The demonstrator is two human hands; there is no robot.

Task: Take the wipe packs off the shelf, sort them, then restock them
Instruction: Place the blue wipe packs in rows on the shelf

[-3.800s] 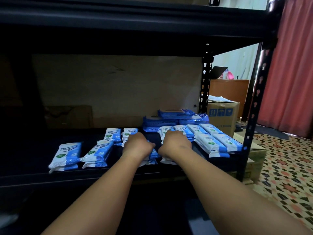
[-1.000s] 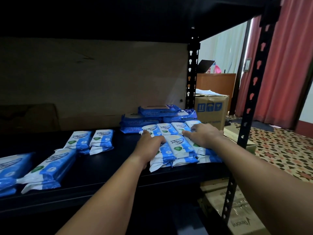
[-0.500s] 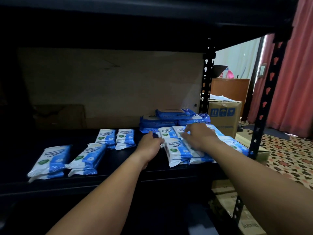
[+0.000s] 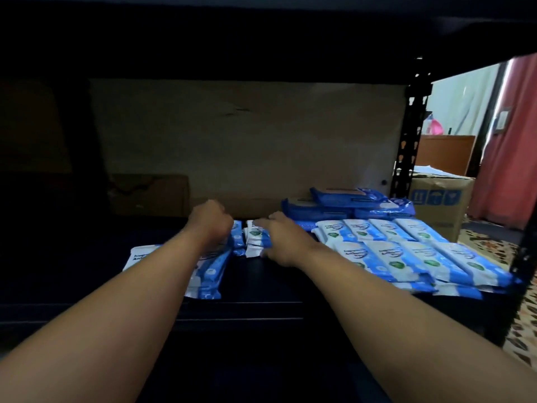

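Note:
Both my arms reach into the dark shelf (image 4: 261, 286). My left hand (image 4: 210, 222) is curled like a fist around a blue-and-white wipe pack (image 4: 237, 237) at mid shelf. Next to it, my right hand (image 4: 280, 238) grips a second small wipe pack (image 4: 255, 239), fingers on top and thumb below. The frame is blurred. Two neat rows of matching packs (image 4: 406, 254) lie at the right. Behind them sit dark blue flat packs (image 4: 334, 200). More packs (image 4: 209, 274) lie under my left forearm.
The black upper shelf board hangs low overhead. A perforated black post (image 4: 406, 146) stands at the back right and another (image 4: 526, 257) at the front right. A cardboard box (image 4: 441, 205) sits on the patterned floor beyond, before a red curtain (image 4: 511, 141).
Both hands left the right-hand rows and moved left to the two packs at mid shelf, closing on them. The view shifted left and closer to the shelf.

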